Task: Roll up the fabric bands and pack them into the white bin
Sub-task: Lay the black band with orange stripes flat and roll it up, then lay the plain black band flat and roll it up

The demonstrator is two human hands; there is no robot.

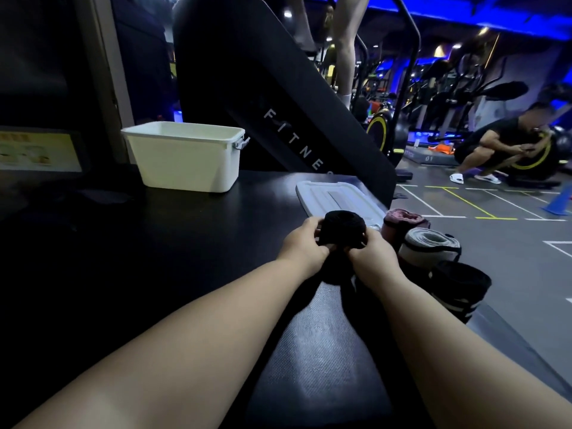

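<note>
Currently L hand (pixel 305 243) and R hand (pixel 370 252) both grip the black band roll (pixel 342 226) btwn them over the worktop (pixel 185 243); white bin (pixel 185 162) lies well apart, fwd-left, L hand nearer.

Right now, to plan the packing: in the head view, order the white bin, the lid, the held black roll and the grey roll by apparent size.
1. white bin
2. lid
3. black roll and grey roll: look alike, so unranked.
</note>
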